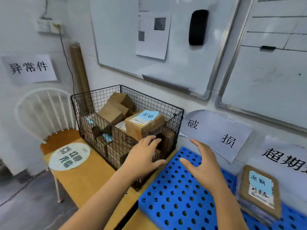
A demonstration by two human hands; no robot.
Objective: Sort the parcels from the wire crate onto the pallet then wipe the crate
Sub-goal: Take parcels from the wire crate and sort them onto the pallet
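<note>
— What sort of place is this?
— A parcel sorting corner: labelled cardboard parcels (144, 125) fill a wire crate (86, 117) just beyond the left hand (142, 156).
— What else?
— Paper signs (216, 133) in large characters and whiteboards (182, 63) hang on the wall past the right hand (204, 165).

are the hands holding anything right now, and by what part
Nothing is held. Left hand open by the crate's near corner, right hand open over the pallet.
</note>
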